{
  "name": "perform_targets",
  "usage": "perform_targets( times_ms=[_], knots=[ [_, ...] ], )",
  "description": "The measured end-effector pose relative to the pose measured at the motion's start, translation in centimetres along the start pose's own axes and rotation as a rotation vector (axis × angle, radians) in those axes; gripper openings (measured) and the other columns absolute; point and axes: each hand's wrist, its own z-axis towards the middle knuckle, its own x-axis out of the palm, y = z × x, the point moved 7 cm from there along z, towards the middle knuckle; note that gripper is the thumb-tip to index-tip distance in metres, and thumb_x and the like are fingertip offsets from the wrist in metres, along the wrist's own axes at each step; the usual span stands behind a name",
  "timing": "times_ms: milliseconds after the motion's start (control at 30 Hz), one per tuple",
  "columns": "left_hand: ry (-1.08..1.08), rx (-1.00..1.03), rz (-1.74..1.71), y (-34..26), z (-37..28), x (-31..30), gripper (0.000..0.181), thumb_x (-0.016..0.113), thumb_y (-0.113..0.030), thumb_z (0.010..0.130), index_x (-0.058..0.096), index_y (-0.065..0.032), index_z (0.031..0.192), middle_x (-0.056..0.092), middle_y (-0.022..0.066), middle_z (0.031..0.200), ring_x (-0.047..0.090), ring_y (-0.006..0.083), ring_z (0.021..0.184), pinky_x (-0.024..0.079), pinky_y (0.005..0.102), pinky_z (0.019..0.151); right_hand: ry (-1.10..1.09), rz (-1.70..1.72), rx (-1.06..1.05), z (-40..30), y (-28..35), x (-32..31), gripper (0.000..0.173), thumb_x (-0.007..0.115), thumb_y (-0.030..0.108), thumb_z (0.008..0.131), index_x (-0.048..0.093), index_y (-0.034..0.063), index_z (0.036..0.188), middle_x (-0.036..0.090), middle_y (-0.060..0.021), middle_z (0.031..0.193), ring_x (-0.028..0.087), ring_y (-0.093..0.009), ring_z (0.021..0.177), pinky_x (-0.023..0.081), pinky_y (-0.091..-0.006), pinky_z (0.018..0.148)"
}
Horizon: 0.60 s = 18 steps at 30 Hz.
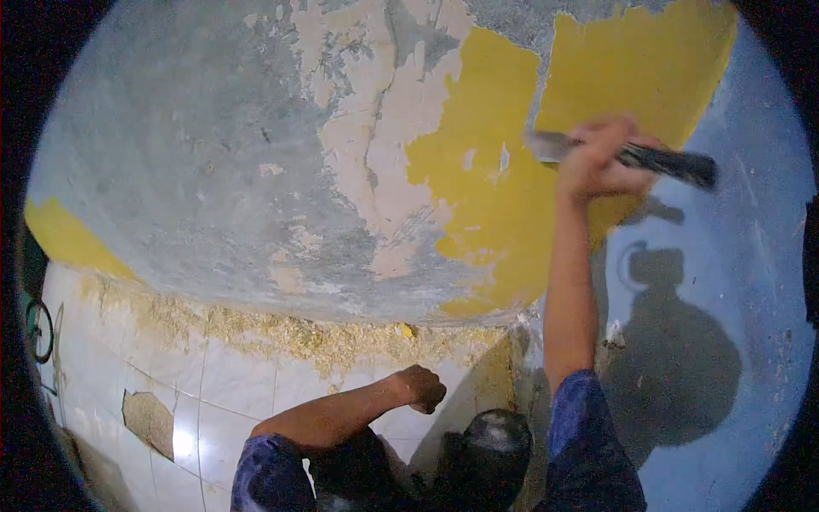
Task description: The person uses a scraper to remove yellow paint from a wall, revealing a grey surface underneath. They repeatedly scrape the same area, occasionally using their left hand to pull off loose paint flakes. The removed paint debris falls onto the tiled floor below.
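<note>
In my right hand (604, 157) is a scraper (678, 165) with a dark handle, its flat metal blade pointing left. The blade's edge lies at or close to the yellow paint (486, 211) on the wall; motion blur hides whether it touches. Bare grey plaster (192, 160) and pale pinkish patches (409, 115) show left of the yellow. A narrow grey strip cuts down through the yellow just above the blade. My left hand (422, 388) is closed in a fist, low over the floor, with nothing visible in it.
Paint flakes (307, 339) lie along the wall's foot on white floor tiles (230, 384). One tile has a broken patch (148, 422). A blue wall (761, 269) adjoins at right, bearing my shadow. My dark-clothed knee (496, 441) is near the corner. A wheel-like ring (39, 331) stands far left.
</note>
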Motion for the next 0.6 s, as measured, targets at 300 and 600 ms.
perform_targets(
  times_ms=[300, 600],
  knots=[
    [-0.013, -0.053, 0.023, 0.2, -0.3, -0.3, 0.019, 0.057, -0.016, 0.062, 0.065, -0.0048, 0.075, 0.065, 0.0173, 0.078, 0.064, 0.0355, 0.076, 0.05, 0.0426, 0.062, -0.077, 0.019, 0.019, -0.8, 0.5, -0.5, 0.028, 0.057, 0.01, 0.085, 0.029, 0.0088, 0.086, 0.041, -0.0081, 0.047, 0.046, -0.019, 0.036, 0.039, -0.0303, 0.034],
    [0.075, -0.095, 0.033, -0.1, -0.3, -0.2, 0.022, 0.056, -0.018, 0.066, 0.065, -0.0043, 0.08, 0.065, 0.0174, 0.083, 0.063, 0.0347, 0.08, 0.051, 0.0423, 0.066, -0.027, 0.034, -0.002, -0.7, 1.1, 0.1, 0.031, 0.058, 0.014, 0.086, 0.028, 0.0065, 0.088, 0.044, -0.0099, 0.047, 0.047, -0.019, 0.035, 0.041, -0.0302, 0.034]
  ],
)
